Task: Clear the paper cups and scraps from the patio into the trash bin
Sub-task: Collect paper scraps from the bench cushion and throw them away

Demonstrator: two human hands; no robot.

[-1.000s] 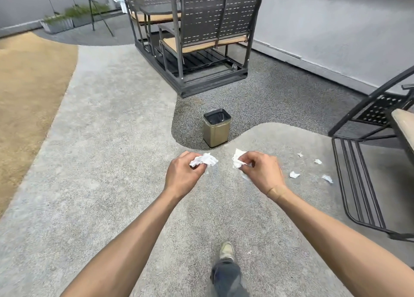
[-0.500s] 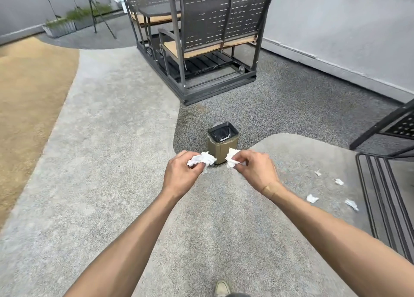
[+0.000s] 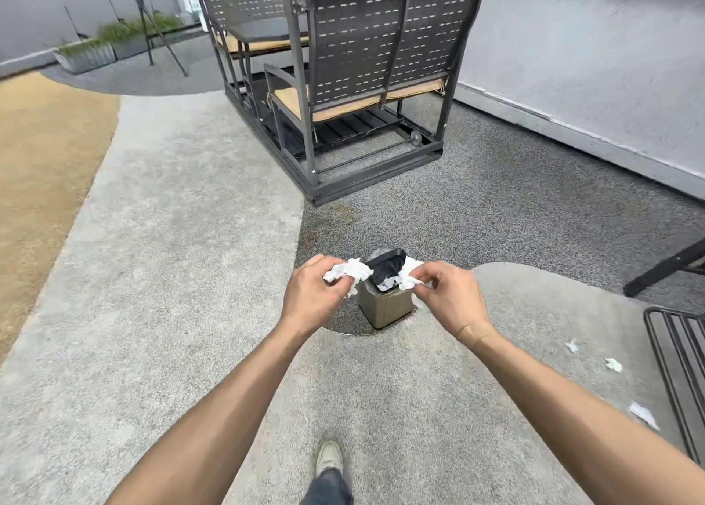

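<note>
One small trash bin (image 3: 385,308) stands on the patio floor (image 3: 190,275), right where the dark speckled ground meets the pale rough ground. It is boxy with tan sides, and a black bag lines its open top. A bit of white paper shows inside it. Two bare hands are held out just over the bin, one on each side of its opening. The left hand (image 3: 311,298) pinches a crumpled white paper scrap (image 3: 349,272) in its fingertips, at the bin's left rim. The right hand (image 3: 448,298) pinches another crumpled white scrap (image 3: 410,275) at the bin's right rim. Both hands are closed tight on their paper. The right wrist has a tan bandage strip (image 3: 473,333) on it. Three more small white paper bits (image 3: 613,364) lie on the pale floor to the right, well apart from the bin. One gray shoe (image 3: 329,459) shows at the bottom, on the pale ground. Behind the bin stands a dark metal swing bench (image 3: 362,66) with lots of little slots in its back and tan seat pads. A dark metal rack (image 3: 679,371) sits at the right edge. Far off on the left are long gray planter boxes (image 3: 86,56) with green plants, and a sandy brown patch of ground (image 3: 45,161). A plain gray wall (image 3: 591,66) runs along the right. No writing can be read anywhere.
</note>
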